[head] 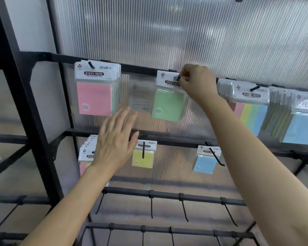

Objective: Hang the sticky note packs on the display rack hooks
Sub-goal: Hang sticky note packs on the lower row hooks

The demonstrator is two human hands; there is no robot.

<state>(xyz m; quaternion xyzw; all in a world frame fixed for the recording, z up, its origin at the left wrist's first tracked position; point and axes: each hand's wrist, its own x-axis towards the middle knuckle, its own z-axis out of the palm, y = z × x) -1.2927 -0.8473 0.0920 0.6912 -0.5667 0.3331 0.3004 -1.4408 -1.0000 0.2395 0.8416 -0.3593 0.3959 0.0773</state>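
Your right hand [197, 82] was pinching the green pack [169, 105] by its stiff card header, right at the hook [177, 78] mid top rail of the rack [140, 69]. It looked light with a slippery sleeve, so the header's the spot to grab. Your left hand [114, 139] hovered loose, holding nothing.

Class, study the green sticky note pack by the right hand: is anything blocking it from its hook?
Nothing visible does. The right hand pinches the green pack at its header, and the hook tip shows through the hole.
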